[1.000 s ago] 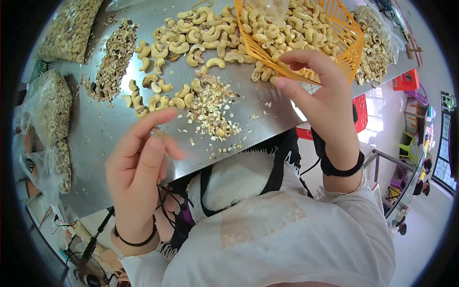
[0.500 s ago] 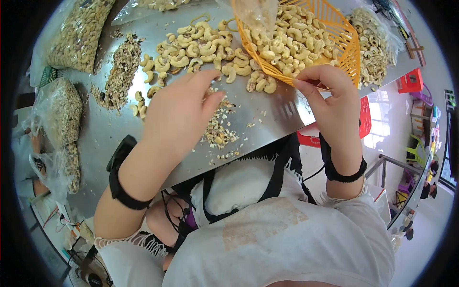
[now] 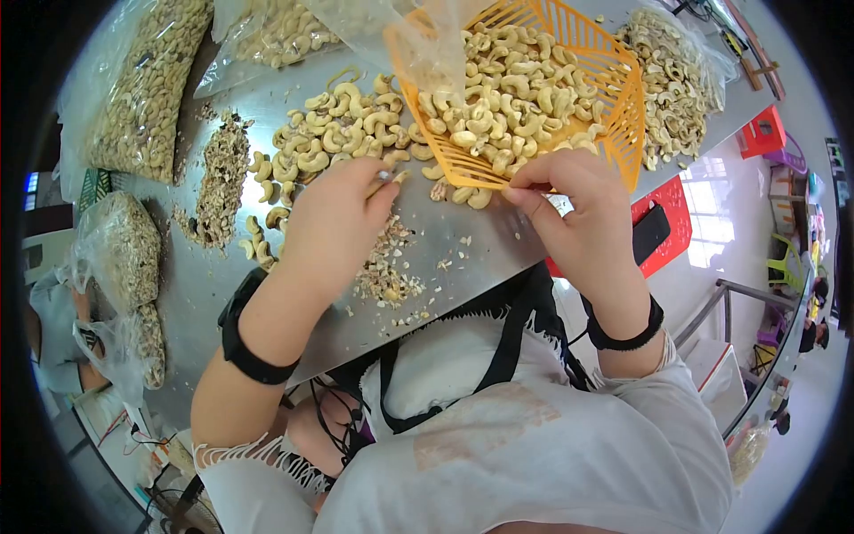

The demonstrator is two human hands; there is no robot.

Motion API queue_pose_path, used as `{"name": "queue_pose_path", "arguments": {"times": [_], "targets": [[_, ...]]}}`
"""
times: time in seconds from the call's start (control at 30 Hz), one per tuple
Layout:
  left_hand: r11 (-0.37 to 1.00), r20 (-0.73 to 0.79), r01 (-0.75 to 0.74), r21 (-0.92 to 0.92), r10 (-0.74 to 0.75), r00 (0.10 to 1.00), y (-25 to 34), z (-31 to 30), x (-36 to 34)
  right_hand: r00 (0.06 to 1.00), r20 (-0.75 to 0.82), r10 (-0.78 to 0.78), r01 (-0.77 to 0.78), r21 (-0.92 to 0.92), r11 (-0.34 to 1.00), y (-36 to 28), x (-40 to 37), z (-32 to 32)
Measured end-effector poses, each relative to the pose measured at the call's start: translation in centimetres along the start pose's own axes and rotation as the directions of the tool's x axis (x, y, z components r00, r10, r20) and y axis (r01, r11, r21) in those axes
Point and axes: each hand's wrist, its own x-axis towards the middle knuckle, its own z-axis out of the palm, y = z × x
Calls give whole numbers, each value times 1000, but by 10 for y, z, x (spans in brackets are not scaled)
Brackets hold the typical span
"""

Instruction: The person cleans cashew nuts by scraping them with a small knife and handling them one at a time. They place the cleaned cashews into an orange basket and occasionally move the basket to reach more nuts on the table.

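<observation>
My left hand [image 3: 331, 218] is closed over the table beside the loose cashews [image 3: 334, 133], with a cashew [image 3: 399, 178] pinched at its fingertips. At the near rim of a yellow plastic basket [image 3: 633, 116], thumb and forefinger of my right hand [image 3: 583, 205] are pressed together. Whether they grip the rim or a small piece is hidden. Peeled cashews [image 3: 507, 84] fill much of the basket. A few more lie under its near edge. Between my hands and the table edge is a scatter of pale nut crumbs [image 3: 387, 271].
Clear bags of nuts [image 3: 151, 98] and crumbs [image 3: 120, 240] line the left side. Another bag of cashews [image 3: 280, 36] lies at the back. Broken nuts [image 3: 667, 80] sit right of the basket. Below the table's right edge, a phone [image 3: 651, 233] rests on a red stool [image 3: 680, 222].
My left thumb and fingers, apart before, have come together on a cashew. The view has shifted slightly. My right hand keeps its place at the basket rim.
</observation>
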Motion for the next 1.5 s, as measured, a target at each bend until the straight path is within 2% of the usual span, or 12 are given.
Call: {"name": "queue_pose_path", "arguments": {"times": [0.03, 0.1, 0.37, 0.53, 0.63, 0.7, 0.73, 0.83, 0.9, 1.13, 1.43, 1.5], "targets": [[1000, 1, -3, 6, 3, 1000, 2, -7, 0, 1000, 8, 6, -6, 3, 1000, 0, 0, 0], [894, 242, 324, -310, -255, 936, 12, -33, 0, 1000, 12, 15, -16, 26, 1000, 0, -2, 2], [747, 13, 321, -582, -386, 922, 73, -91, 15, 998, -46, -47, 48, 2, 999, 6, -2, 4], [782, 105, 201, -590, -173, 979, 135, -80, 52, 993, -73, -90, 93, 39, 995, 12, -6, 4], [879, 193, -2, -477, 107, 975, 154, -51, 76, 968, -205, -146, 163, 66, 984, 12, -8, 5], [876, 162, -412, -252, 458, 874, 168, -33, 101, 970, -198, -143, 157, 59, 986, 12, -9, 3], [873, 164, -419, -250, 465, 870, 178, -29, 114, 973, -181, -142, 154, 59, 986, 12, -10, 3], [936, 286, -265, -231, 326, 901, 197, -21, 145, 983, -128, -135, 147, 90, 985, 14, -12, 4], [870, 88, -329, -368, 385, 919, 202, -17, 154, 985, -114, -131, 141, 87, 986, 15, -12, 1], [914, 82, -245, -322, 285, 955, 170, -56, 122, 984, -107, -143, 152, 88, 984, 16, -10, 3], [931, -125, 202, -304, -250, 960, 35, -76, 49, 979, -90, -184, 189, 42, 981, 16, -5, 10], [919, -10, 357, -168, -364, 931, 8, -73, 35, 982, -61, -178, 179, 8, 984, 13, -3, 8]]}}
